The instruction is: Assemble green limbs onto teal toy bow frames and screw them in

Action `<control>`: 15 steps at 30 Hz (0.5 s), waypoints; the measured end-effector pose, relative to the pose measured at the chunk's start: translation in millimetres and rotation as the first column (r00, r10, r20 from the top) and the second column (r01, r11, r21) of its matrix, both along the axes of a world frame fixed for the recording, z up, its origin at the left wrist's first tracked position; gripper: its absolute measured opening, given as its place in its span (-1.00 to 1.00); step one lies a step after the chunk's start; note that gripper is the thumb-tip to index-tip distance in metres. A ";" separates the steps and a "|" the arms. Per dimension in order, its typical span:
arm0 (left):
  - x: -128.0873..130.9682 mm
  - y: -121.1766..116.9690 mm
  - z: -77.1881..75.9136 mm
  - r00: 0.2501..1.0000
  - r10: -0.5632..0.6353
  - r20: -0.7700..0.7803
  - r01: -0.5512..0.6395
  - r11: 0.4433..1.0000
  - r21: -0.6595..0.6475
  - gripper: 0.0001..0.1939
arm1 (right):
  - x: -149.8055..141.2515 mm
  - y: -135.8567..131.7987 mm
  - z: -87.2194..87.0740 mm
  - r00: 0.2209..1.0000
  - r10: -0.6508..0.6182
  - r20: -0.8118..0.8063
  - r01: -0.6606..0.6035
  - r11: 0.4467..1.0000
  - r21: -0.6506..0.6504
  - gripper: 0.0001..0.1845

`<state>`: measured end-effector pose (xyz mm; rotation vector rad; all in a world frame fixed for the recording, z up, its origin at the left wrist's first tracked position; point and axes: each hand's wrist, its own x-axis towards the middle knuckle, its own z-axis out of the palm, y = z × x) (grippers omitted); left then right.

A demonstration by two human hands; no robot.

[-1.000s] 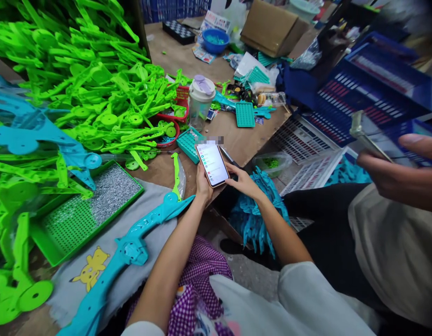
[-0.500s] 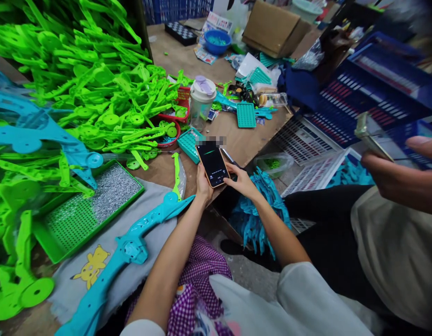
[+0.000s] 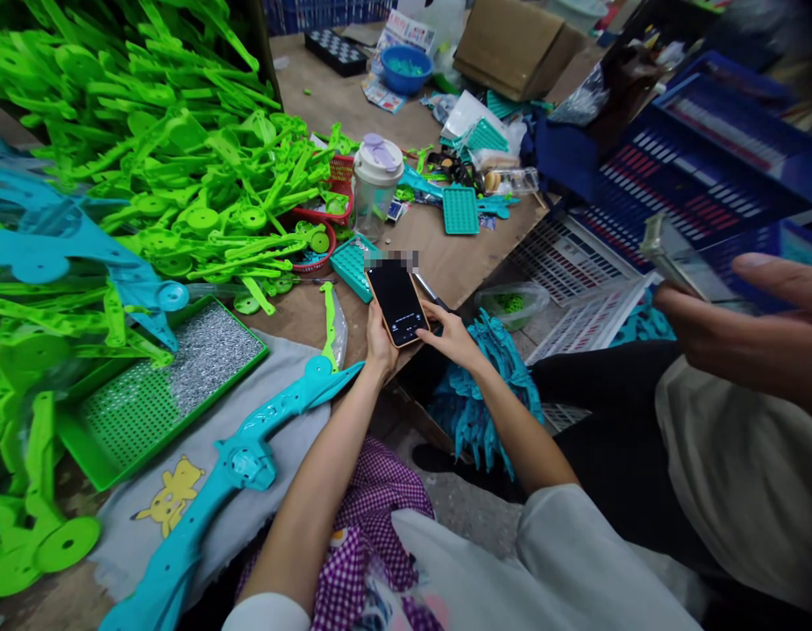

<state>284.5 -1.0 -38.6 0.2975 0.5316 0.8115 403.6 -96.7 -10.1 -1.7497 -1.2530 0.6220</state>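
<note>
A smartphone (image 3: 397, 301) with an orange edge and a mostly black screen is held over the table's near edge. My left hand (image 3: 381, 344) is closed around its lower left side. On its lower right side, my right hand (image 3: 456, 337) grips the edge, the thumb at the bottom of the screen. A teal tray with rows of bumps (image 3: 351, 265) lies just beyond the phone. Left of my forearm, a long blue plastic part (image 3: 248, 460) rests on a grey cloth (image 3: 291, 359) with a yellow cartoon figure.
Bright green plastic parts (image 3: 182, 149) are heaped at the left, beside a green basket (image 3: 126, 438) of small metal pieces. A lidded cup (image 3: 374, 188) stands behind the phone. At the right, another person's hand (image 3: 741, 333) holds a phone, near blue crates (image 3: 675, 166). Blue parts (image 3: 488, 394) hang below the table.
The phone's screen went from a bright white list to a dark view with small icons at the bottom. Both my hands keep their hold. The other person's hand shifted slightly left.
</note>
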 end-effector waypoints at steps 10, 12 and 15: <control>3.2 -0.6 6.0 0.998 0.054 -0.043 -0.055 0.998 -0.036 -0.57 | 2.5 -3.3 -8.0 0.996 -0.040 0.080 0.043 0.998 -0.036 -0.26; 3.8 -0.7 5.9 0.997 0.057 -0.049 -0.059 0.998 -0.038 -0.57 | 3.0 -2.9 -6.0 0.997 -0.037 0.068 0.039 0.999 -0.028 -0.27; 4.4 -1.2 6.2 0.999 0.034 -0.028 -0.035 0.998 -0.050 -0.56 | 5.6 9.9 0.9 0.992 -0.125 0.027 0.125 0.992 0.017 -0.31</control>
